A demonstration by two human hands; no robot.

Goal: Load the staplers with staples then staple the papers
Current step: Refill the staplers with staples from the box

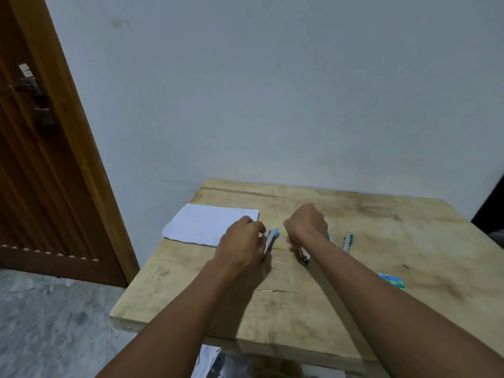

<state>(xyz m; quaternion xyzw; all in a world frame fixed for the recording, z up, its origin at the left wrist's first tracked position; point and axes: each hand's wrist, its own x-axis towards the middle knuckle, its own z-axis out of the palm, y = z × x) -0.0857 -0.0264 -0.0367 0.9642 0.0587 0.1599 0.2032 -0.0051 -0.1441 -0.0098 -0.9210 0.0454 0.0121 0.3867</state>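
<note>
— While both arms are stretched over the counter, what is held by the left hand?

— A blue-tipped stapler is grasped by it. The fingers are curled against the stapler's left side, and the blue tip is pointed away from the person. The stapler is kept low over the wood, just right of the papers; whether its base is touching the wood cannot be told.

— And the right hand?

— It is clenched around a second stapler. Only a metal end is shown, below the wrist and close to the wood; the rest is hidden by the fist. The two hands are held near each other but apart.

— Where are the papers placed?

— They are stacked flat at the counter's far left corner, with the near right edge covered by the left hand.

— Is anything else laid out?

— A third stapler, teal at its far tip, is left untouched just right of the right wrist. A blue-and-green staple box is seen nearer the person, partly hidden by the right forearm.

— And around the counter?

— A pale wall is seen behind it, a brown wooden door at the left, and a grey mottled floor below.
</note>
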